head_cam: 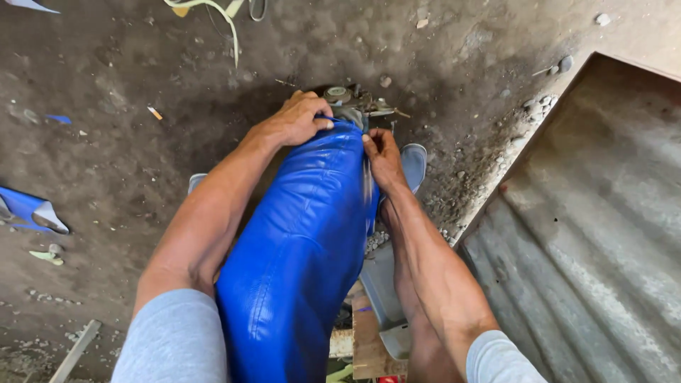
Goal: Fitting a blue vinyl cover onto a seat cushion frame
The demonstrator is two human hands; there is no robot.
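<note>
A long blue padded cover, glossy and creased, is being held in the centre of the frame, running from the bottom edge up to just above the middle. Its far end is being gripped by the left hand, whose fingers are being curled down over the top edge of the material, left of centre. The right side of the same end is being pinched by the right hand, with the thumb and fingers closed on the edge of the blue material. Both forearms are being extended along the sides of the cover, and grey sleeves are being shown at the bottom of the frame.

Small metal parts are lying on the dirt floor just beyond the hands. A grey shoe is seen just right of the right hand. A corrugated metal sheet is lying at the right of the frame. A blue scrap is lying at the left edge, and a wooden block is placed at bottom centre.
</note>
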